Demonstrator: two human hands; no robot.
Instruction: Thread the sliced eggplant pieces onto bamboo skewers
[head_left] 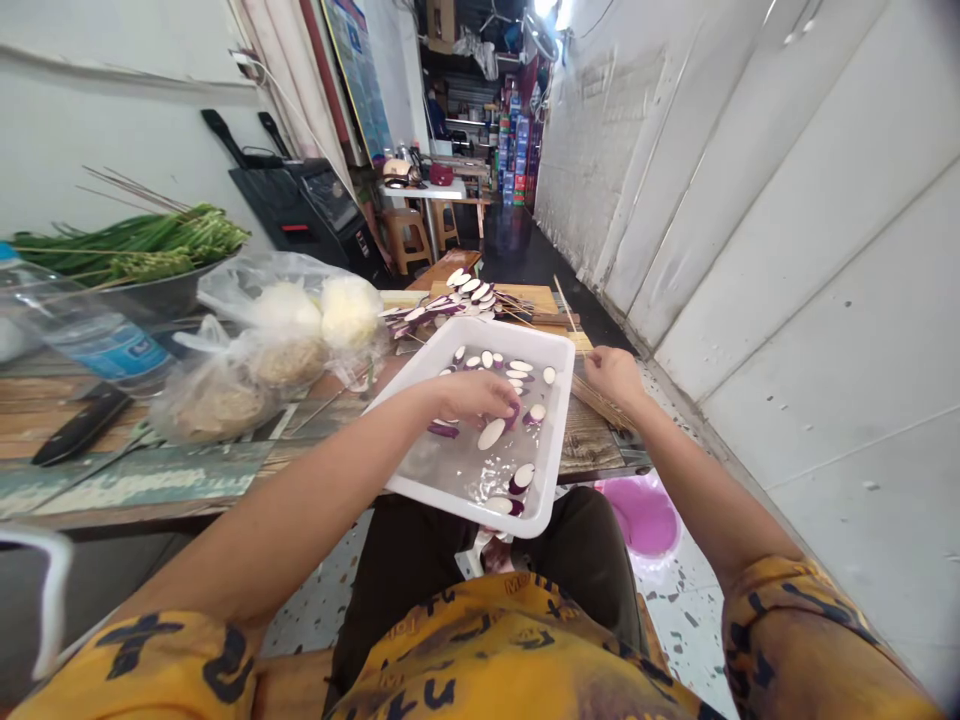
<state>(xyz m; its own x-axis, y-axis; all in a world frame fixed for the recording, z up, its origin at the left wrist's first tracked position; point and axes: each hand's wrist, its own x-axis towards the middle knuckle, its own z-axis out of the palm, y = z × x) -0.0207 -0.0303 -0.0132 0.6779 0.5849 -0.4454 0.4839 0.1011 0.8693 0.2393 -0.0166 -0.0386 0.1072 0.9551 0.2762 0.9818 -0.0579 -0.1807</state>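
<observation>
A white plastic tray [556,440] of water sits in front of me, its near end over my lap. Purple-skinned eggplant slices [523,478] with white flesh lie in it. My left hand [480,395] reaches into the tray, fingers closed on an eggplant slice [512,415]. Just beyond the tray's right rim, my right hand [615,374] pinches a thin bamboo skewer [564,304] that slants up and left. Under that hand a bundle of skewers [600,402] rests on the table. Behind the tray are skewered eggplant slices [480,290] in a pile.
On the left of the wooden table [300,440] are knotted plastic bags [225,395], a water bottle [112,345], a black-handled knife [82,425] and a bowl of skewered greens [150,250]. A pink basin [643,512] stands on the floor at right, near the white wall [810,250].
</observation>
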